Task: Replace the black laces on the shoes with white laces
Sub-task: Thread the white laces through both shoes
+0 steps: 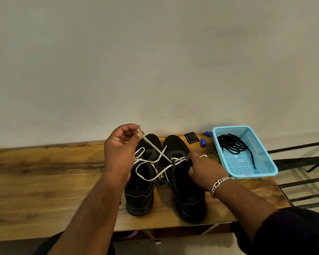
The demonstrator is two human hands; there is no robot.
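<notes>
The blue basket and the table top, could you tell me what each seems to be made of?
The blue basket looks like moulded plastic: an even light-blue colour, thin walls and a regular grid of small holes, with a slight sheen. The table top looks like wood or a wood-look laminate: brown grain streaks and darker knots under a smooth, faintly glossy finish. Which of the two, the picture cannot settle.

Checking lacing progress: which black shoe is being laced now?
The right-hand black shoe: the taut white lace runs from its eyelets to the left hand.
</notes>
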